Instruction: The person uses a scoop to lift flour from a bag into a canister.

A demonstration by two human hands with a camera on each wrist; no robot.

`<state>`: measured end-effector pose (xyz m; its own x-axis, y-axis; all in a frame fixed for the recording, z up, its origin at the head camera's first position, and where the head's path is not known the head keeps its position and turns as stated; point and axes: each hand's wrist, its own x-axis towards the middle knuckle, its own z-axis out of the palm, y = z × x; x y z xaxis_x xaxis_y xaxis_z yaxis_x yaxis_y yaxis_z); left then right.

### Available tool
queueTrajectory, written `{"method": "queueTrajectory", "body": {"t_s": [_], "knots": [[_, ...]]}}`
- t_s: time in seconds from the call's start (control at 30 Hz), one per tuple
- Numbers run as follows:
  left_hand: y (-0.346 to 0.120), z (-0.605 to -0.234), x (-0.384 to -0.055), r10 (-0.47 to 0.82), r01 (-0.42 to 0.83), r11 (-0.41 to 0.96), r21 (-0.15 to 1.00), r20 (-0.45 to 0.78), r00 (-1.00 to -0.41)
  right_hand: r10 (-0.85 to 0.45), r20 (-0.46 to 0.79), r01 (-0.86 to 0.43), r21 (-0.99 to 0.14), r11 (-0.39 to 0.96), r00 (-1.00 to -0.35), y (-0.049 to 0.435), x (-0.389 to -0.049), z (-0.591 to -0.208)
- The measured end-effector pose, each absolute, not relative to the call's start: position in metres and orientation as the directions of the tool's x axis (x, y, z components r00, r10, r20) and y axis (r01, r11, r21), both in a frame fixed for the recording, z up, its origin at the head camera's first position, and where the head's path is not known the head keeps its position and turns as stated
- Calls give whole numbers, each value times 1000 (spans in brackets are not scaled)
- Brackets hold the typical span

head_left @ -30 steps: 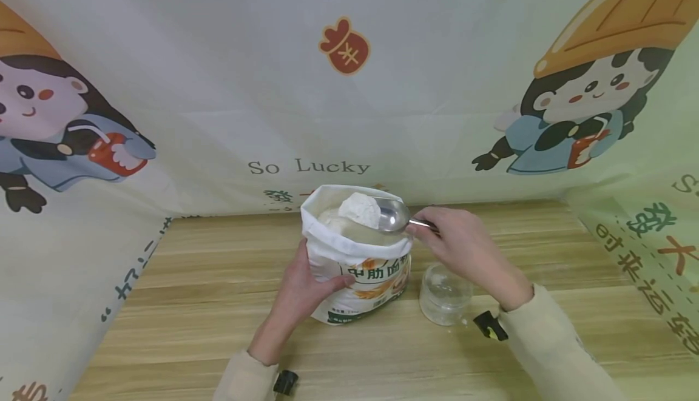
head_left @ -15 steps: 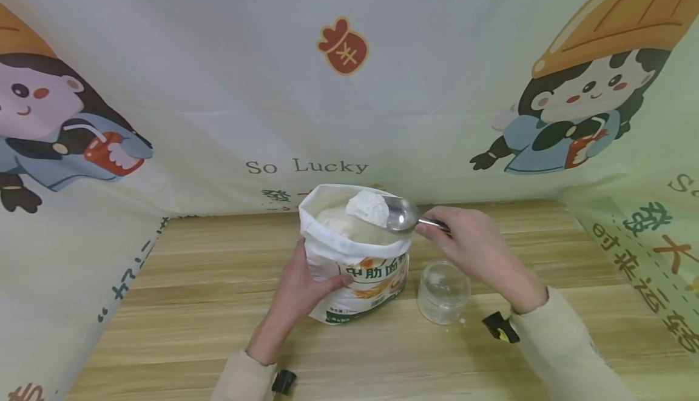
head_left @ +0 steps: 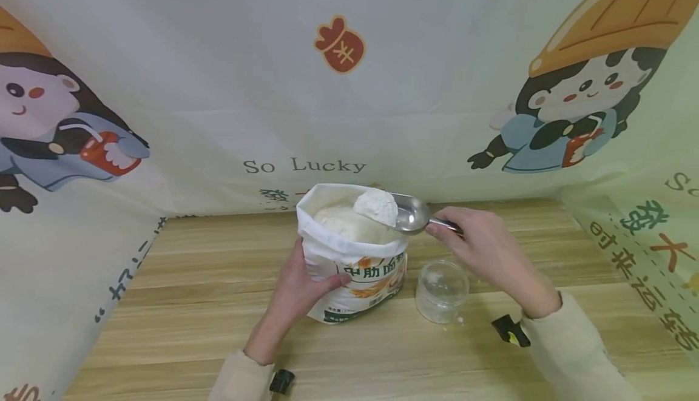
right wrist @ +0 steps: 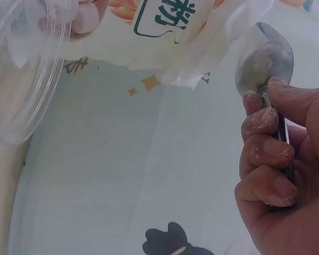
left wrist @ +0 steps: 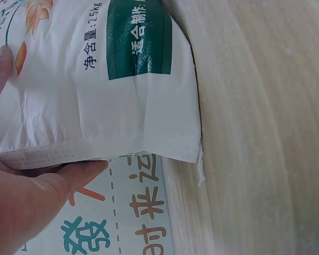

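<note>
A white bag of flour (head_left: pixel 357 304) stands with its top folded down and its mouth open. My left hand (head_left: pixel 297 286) holds the bag's left side, thumb across the printed front; in the left wrist view a finger (left wrist: pixel 85 172) reaches round the side edge. Above the right of the mouth is a metal scoop (head_left: pixel 413 214), a mound of white flour (head_left: pixel 377 208) heaped in its front. My right hand (head_left: pixel 486 243) grips the scoop's handle, and the right wrist view shows flour-dusted fingers (right wrist: pixel 266 149) curled round it. More flour (head_left: pixel 341 222) lies inside the bag.
A clear round container (head_left: pixel 442 292) with a little white stuff inside stands right of the bag, below my right hand. White specks lie beside it on the wooden table (head_left: pixel 180 304). A printed cloth (head_left: pixel 218 85) walls the back and sides.
The loaded scoop and my right hand have moved to the right, from over the middle of the bag's mouth towards its right rim. My left hand keeps its hold on the bag.
</note>
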<state>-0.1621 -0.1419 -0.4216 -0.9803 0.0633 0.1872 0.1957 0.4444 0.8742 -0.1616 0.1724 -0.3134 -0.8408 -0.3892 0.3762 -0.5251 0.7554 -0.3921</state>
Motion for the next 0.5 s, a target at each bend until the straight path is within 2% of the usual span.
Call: {"method": "queueTrajectory", "body": {"t_s": [0.5], "knots": [[-142, -421, -162, 55, 184, 466, 866, 179, -982, -366, 391, -511, -386, 768, -845, 195, -155, -318]]}}
